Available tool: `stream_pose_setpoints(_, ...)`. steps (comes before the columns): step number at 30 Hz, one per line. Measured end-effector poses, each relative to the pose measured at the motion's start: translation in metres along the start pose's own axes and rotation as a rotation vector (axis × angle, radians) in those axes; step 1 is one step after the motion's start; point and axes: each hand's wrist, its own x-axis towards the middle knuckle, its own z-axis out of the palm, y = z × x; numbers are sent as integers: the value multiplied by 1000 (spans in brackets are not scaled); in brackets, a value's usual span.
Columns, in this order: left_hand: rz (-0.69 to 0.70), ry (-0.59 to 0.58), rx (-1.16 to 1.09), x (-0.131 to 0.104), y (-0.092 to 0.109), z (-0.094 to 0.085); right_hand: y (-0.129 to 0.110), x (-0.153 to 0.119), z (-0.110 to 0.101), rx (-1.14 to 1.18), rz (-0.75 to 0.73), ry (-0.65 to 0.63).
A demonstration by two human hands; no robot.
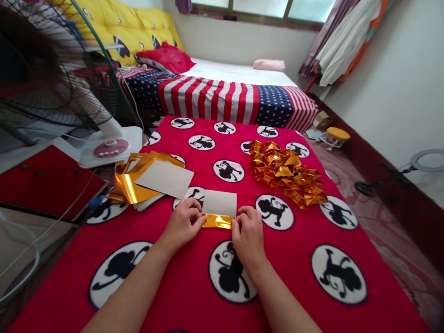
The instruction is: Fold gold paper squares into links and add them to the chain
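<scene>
A sheet of paper (pixel 219 202), pale on its upper side, lies on the red cloth with its near edge folded over into a shiny gold strip (pixel 218 221). My left hand (pixel 184 222) pinches the left end of that fold. At the right end my right hand (pixel 248 231) grips the fold, its fingers curled together. To the left sits a fanned stack of gold sheets (pixel 130 185), with a pale sheet (pixel 166 178) face up on top. Several folded gold pieces (pixel 282 169) are grouped at the right.
The red cloth (pixel 284 277) with monkey prints covers the table. A fan's base (pixel 111 147) stands at the left edge. Beyond are a bed (pixel 222 99), a yellow stool (pixel 338 134) and a ring-shaped stand (pixel 428 159) at the right.
</scene>
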Motion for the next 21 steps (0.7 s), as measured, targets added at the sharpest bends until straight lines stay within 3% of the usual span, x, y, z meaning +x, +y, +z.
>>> stream_pose_setpoints(21,12,27,44,-1,1,2,-3,2,0,-48,-6,-6)
